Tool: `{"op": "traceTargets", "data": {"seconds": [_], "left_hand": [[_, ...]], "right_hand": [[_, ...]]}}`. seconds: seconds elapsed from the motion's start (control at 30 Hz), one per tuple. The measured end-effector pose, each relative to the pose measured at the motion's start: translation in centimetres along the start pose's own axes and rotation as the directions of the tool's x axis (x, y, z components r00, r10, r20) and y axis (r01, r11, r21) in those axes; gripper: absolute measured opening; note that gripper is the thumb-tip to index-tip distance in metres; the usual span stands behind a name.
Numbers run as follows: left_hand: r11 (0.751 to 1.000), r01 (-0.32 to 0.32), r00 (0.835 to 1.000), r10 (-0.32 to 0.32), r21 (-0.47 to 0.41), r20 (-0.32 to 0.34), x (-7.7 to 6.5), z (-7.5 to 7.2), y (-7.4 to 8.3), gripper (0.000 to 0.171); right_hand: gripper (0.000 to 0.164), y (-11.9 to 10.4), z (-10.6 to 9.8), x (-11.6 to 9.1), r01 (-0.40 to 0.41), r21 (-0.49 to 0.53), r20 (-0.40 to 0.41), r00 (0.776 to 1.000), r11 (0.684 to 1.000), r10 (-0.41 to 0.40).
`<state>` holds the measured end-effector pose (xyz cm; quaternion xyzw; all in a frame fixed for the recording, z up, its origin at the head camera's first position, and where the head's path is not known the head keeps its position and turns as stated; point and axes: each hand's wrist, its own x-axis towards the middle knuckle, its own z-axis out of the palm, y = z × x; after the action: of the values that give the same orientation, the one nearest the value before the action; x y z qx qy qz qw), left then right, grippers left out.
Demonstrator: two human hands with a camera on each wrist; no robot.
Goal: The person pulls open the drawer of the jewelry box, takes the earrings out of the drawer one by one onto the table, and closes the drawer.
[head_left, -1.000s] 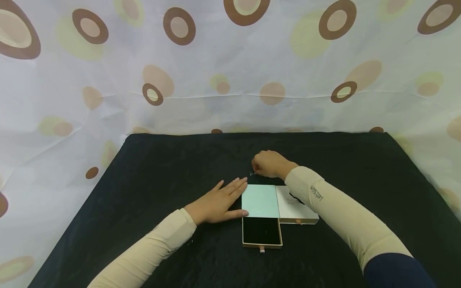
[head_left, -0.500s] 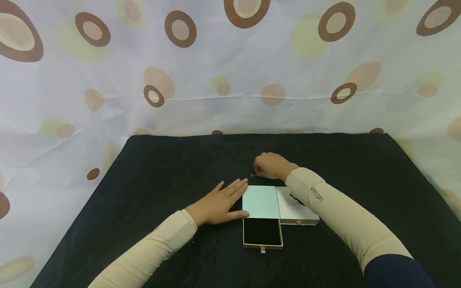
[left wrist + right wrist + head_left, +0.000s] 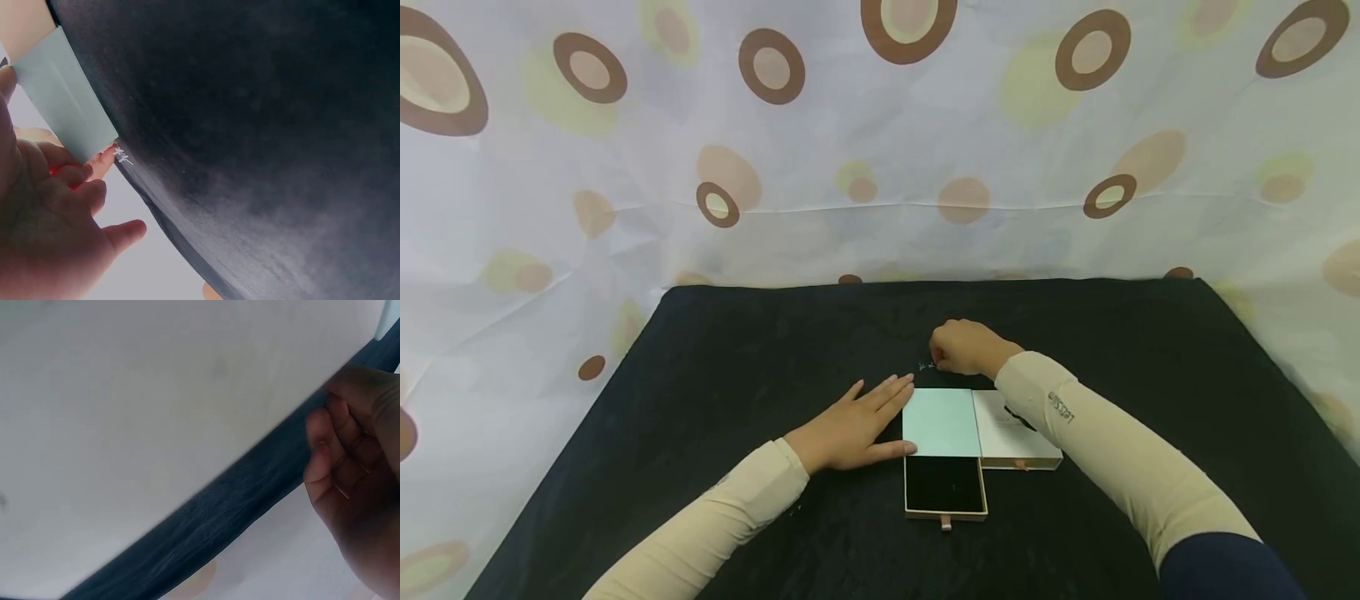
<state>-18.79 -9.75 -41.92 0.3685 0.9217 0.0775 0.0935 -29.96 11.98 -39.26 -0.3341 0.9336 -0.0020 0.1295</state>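
Little has changed: between the table's [image 3: 775,333] far edge and the teal box [image 3: 940,422], the right hand [image 3: 967,347] pinches a silvery piece [image 3: 923,367], still outside the drawer [image 3: 946,514]. Straight-fingered, the left hand [image 3: 853,423] touches the box.

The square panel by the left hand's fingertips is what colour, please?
The panel is pale mint blue; the head view shows it best.
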Motion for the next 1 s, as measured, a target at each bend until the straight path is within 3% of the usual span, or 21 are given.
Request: {"op": "traceTargets", "data": {"seconds": [0.6,1.0], "left_hand": [[1.0,-0.011,1.0,0.011,0.005,-0.016,0.1,0.0,-0.2,0.084],[1.0,-0.001,1.0,0.002,0.009,-0.011,0.2,-0.1,-0.5,0.083]], "right_hand": [[0.009,-0.2,-0.1,-0.6,-0.05,-0.005,-0.06,0.997,0.999,0.049],[0.016,-1.6,-0.8,-2.1,-0.02,0.015,-0.186,0.982,1.0,0.023]]}}
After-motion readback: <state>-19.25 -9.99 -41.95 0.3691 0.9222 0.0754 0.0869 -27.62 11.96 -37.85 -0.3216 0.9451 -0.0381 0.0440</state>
